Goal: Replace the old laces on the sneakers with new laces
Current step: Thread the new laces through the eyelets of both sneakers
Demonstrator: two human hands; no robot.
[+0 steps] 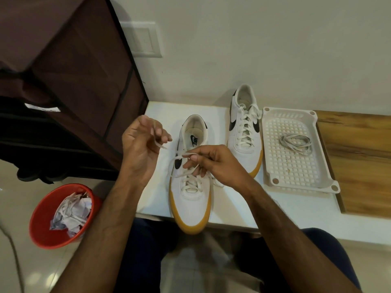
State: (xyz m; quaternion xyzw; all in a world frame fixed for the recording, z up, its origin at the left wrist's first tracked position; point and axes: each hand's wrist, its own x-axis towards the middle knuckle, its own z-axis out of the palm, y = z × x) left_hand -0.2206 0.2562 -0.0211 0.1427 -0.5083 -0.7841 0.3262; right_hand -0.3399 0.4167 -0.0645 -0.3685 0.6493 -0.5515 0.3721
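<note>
Forearms cross the bench (pixel 285 205) edge toward the near sneaker (pixel 190 187), toe pointing at me, long axis running away. Right hand (pixel 213 163), directly over the eyelets, pinches a flat white lace (pixel 186 173) loop. Left hand (pixel 141 149), raised to the left, pinches the stiff lace tip. Second sneaker (pixel 245 132) stands laced beyond. Coiled spare lace (pixel 296 142) lies in the perforated plastic tray (pixel 300 185).
</note>
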